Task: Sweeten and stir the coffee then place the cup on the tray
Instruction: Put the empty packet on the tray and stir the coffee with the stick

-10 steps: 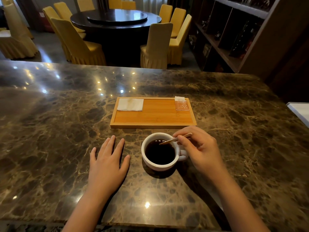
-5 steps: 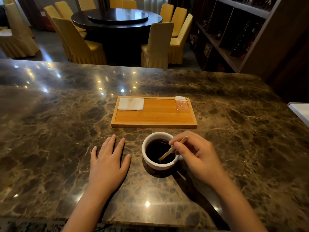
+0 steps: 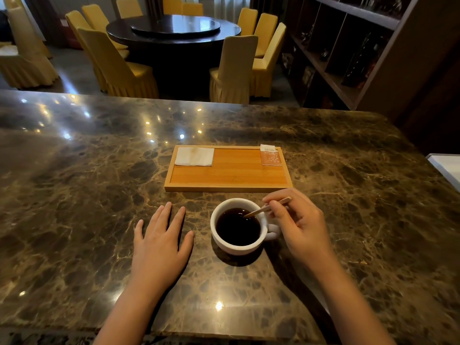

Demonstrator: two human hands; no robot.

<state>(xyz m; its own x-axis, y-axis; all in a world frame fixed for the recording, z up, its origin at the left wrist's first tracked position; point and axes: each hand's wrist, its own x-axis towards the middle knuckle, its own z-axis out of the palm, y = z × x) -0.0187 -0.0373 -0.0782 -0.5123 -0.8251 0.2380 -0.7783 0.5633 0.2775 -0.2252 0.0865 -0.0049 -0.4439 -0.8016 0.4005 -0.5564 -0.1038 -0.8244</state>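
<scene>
A white cup [image 3: 224, 242] of dark coffee stands on the marble counter, just in front of the wooden tray [image 3: 229, 174]. My right hand [image 3: 301, 227] is beside the cup's handle and pinches a thin wooden stir stick [image 3: 267, 208], whose tip dips into the coffee at the far right of the cup. My left hand [image 3: 161, 242] lies flat on the counter left of the cup, fingers spread, holding nothing. On the tray, a white napkin [image 3: 194, 156] lies at the back left and an orange sugar packet [image 3: 270, 155] at the back right.
The marble counter [image 3: 74, 195] stretches wide on both sides. A white object [image 3: 448, 168] pokes in at the right edge. Beyond the counter are yellow-covered chairs [image 3: 234, 66], a round dark table [image 3: 174, 28] and dark shelving [image 3: 348, 46] at the right.
The stick has circled in the coffee: it lay nearly flat over the rim, then dipped steeply toward the cup's middle, and now its tip is at the far right. My left hand has stayed still.
</scene>
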